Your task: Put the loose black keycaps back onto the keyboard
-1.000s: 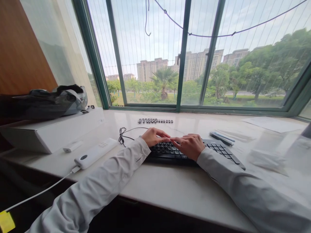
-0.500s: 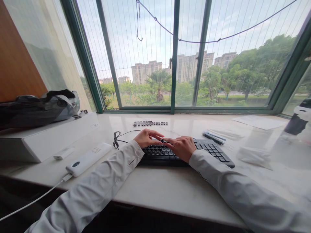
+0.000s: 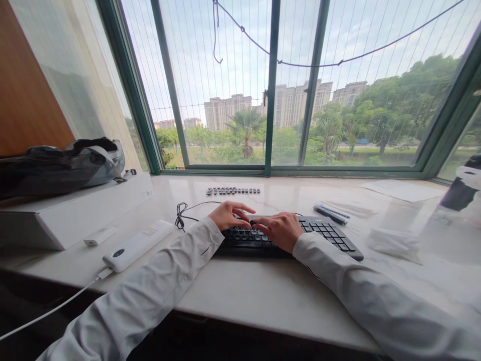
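A black keyboard (image 3: 259, 244) lies on the pale stone sill, with its left and middle part showing bare key sockets among the keys. Over its middle, my left hand (image 3: 230, 215) and my right hand (image 3: 282, 228) meet fingertip to fingertip. A small dark keycap (image 3: 251, 222) is pinched where the fingers come together, low against the upper key rows; the fingertips partly cover it. My left index finger stretches out above the thumb. Behind the keyboard, loose keycaps (image 3: 233, 191) lie in rows.
To the left are a white power bank (image 3: 139, 245) with a cable, a small white block (image 3: 99, 236) and a white box (image 3: 90, 210) bearing a dark bag (image 3: 60, 168). Coiled black cable (image 3: 181, 215), pens (image 3: 331, 213), a plastic bag (image 3: 394, 243) and paper (image 3: 402, 190) surround the keyboard.
The fingertips and the keycap between them have dropped slightly toward the keyboard. My left fingers have shifted a little; the keyboard and the loose rows stay as they were.
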Tool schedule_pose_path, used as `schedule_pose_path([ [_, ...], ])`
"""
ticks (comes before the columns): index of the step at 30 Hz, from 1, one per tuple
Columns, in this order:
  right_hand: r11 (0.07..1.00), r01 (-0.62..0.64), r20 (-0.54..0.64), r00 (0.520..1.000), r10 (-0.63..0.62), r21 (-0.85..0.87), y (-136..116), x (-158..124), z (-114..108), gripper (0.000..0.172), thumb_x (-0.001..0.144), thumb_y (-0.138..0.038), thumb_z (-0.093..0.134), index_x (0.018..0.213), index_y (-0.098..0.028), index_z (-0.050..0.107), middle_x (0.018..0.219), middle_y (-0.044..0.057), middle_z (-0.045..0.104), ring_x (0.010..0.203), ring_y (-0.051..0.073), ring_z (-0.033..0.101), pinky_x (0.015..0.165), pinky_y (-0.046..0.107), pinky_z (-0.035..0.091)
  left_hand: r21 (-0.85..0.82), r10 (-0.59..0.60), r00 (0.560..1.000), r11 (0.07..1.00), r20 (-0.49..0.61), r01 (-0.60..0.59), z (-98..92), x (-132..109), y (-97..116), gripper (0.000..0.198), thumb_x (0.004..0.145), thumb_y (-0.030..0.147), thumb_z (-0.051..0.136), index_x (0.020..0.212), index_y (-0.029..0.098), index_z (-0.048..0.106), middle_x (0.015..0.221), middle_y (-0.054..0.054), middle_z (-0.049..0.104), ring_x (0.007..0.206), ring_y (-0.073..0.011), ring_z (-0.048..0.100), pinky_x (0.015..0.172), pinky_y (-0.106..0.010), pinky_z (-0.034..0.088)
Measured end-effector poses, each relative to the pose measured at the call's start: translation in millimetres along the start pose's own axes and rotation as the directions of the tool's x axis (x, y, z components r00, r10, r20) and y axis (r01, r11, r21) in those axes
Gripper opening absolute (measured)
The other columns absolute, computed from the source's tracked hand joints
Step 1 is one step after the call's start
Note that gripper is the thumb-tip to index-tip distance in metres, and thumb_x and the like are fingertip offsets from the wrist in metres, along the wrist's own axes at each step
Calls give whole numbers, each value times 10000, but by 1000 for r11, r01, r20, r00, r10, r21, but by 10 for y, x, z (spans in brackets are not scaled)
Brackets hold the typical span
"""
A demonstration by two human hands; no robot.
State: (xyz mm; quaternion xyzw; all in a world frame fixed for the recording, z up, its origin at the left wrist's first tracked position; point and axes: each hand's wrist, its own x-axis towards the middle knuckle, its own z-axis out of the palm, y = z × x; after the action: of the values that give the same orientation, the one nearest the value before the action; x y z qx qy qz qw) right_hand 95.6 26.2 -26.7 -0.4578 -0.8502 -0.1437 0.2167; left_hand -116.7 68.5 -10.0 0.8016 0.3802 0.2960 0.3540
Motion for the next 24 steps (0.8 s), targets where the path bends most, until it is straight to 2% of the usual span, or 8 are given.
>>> schedule_pose_path([
  [7,999,-53,29,998,54,-12,-11,17,-16,406,897,-577,376,1111,-371,653,812,9,737,757,158,667,617,232,359,59,26,998,998,-64,-22,13,-3,-1,516,556,414,808,1000,174,706,846,-67,725,733,-166,637,661,-269,453],
  [14,995,-100,-3,995,100,18,-17,22,-19,430,885,-621,350,1099,-393,644,700,-24,711,688,147,652,597,236,330,83,89,989,993,-117,-79,5,-13,16,451,579,471,781,905,162,739,866,-82,723,644,-121,583,562,-225,390],
  [24,997,-75,-10,997,75,-16,-27,17,-38,424,894,-607,344,1096,-385,643,698,-16,712,678,156,652,589,241,319,94,132,989,988,-72,-125,-25,-32,24,395,629,461,752,890,164,741,833,-64,721,645,-123,591,529,-213,386],
])
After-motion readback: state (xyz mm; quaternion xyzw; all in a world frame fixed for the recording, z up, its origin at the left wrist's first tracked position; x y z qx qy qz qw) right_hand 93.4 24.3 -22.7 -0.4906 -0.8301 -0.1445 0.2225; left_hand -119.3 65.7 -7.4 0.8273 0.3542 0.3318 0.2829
